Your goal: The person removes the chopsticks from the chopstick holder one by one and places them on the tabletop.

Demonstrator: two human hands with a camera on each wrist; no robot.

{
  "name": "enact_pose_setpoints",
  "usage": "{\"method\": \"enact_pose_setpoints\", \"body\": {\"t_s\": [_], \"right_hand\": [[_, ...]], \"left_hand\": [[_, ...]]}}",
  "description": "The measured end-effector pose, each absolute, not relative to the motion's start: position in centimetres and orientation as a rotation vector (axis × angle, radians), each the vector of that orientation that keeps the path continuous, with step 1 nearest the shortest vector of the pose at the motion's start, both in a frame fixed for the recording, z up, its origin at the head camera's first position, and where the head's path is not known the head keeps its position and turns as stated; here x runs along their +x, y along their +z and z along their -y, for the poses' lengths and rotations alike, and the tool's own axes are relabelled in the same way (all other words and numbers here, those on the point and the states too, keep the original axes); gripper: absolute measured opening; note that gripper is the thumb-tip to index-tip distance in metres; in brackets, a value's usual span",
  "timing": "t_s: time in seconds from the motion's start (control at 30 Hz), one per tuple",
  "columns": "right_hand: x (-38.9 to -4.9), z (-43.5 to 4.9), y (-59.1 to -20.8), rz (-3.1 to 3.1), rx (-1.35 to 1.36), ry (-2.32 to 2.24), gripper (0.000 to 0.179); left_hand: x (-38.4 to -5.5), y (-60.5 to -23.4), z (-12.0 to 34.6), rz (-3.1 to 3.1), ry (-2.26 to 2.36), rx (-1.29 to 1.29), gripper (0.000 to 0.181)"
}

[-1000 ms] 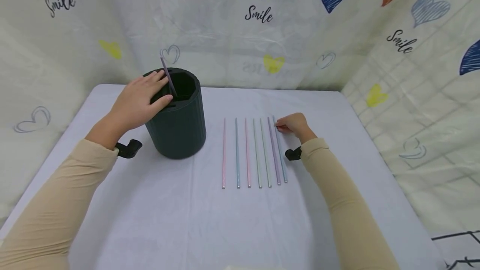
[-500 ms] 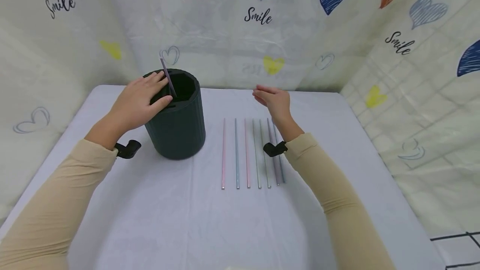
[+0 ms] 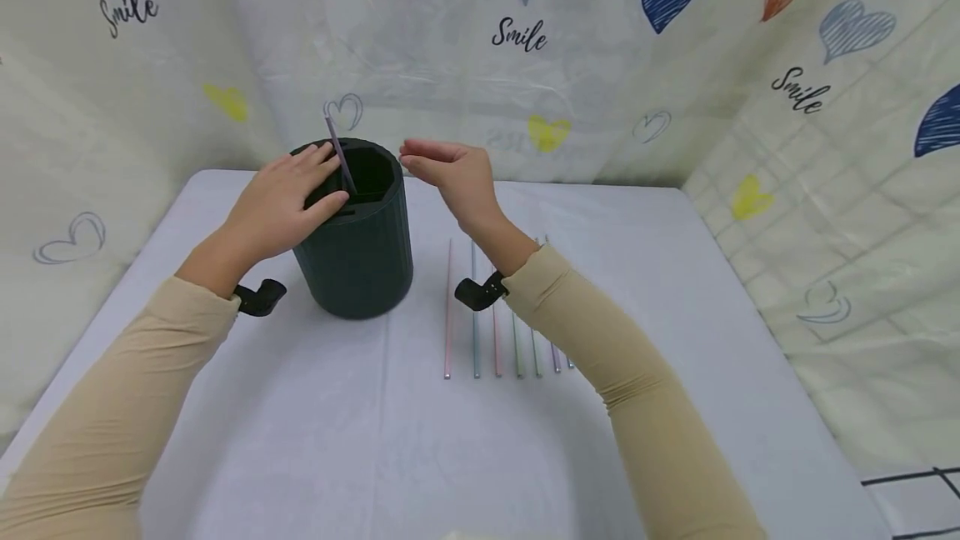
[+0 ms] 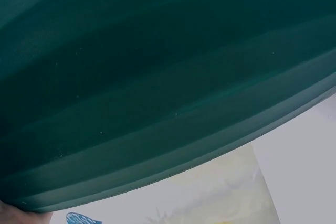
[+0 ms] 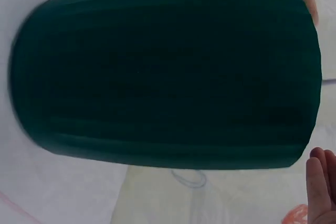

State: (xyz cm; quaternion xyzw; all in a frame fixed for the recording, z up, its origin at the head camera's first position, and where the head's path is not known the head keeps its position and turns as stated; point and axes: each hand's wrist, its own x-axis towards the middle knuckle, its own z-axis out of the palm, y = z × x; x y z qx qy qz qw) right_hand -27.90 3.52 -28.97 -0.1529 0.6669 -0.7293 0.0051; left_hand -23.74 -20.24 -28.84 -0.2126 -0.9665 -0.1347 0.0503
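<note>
A dark green ribbed holder [image 3: 356, 265] with inner dividers stands upright at the left of the table. My left hand [image 3: 277, 198] rests on its rim, fingers spread and the thumb along the near edge. One purple stick [image 3: 341, 158] leans up out of the holder beside those fingers. Just right of the rim my right hand [image 3: 457, 177] hovers with straight fingers together, no object showing between them. In the right wrist view its fingers [image 5: 316, 184] are close to the holder's top edge. Several thin sticks, among them a pink stick [image 3: 448, 307], lie in a row below my right forearm.
A white cloth [image 3: 300, 440] covers the table. Behind it hangs a pale curtain [image 3: 450, 65] printed with hearts and lettering. My right sleeve [image 3: 600, 357] hides parts of the sticks on the right.
My right hand has left the rightmost blue stick and moved left to the holder's rim. The row of sticks stays where it was. My left hand remains on the holder.
</note>
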Motion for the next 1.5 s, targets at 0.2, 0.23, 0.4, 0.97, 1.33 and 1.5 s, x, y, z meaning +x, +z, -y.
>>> {"method": "enact_pose_setpoints", "body": {"t_s": [0.2,0.23,0.4,0.97,1.33,1.5], "right_hand": [[-27.2,-0.4,-27.6,-2.258,-0.645,-2.096,0.033],[-27.0,0.0,-27.4,-2.275,-0.659,-2.064,0.035],[-26.4,1.4,-26.1,-2.35,-0.716,-1.928,0.043],[-26.6,2.5,-25.5,-2.443,-0.715,-1.868,0.031],[-23.3,0.3,-20.2,-2.329,-0.917,-2.164,0.023],[-22.8,-1.1,-17.4,-2.244,-1.127,-2.337,0.023]], "left_hand": [[-23.6,-28.9,20.3,2.941,-0.408,-0.636,0.067],[-23.5,-28.9,20.3,2.94,-0.407,-0.635,0.067],[-23.5,-28.9,20.1,2.927,-0.407,-0.64,0.065],[-23.6,-28.9,20.2,2.9,-0.409,-0.66,0.063],[-23.6,-28.9,20.2,2.924,-0.442,-0.647,0.067],[-23.7,-29.1,20.2,2.924,-0.436,-0.651,0.067]]}}
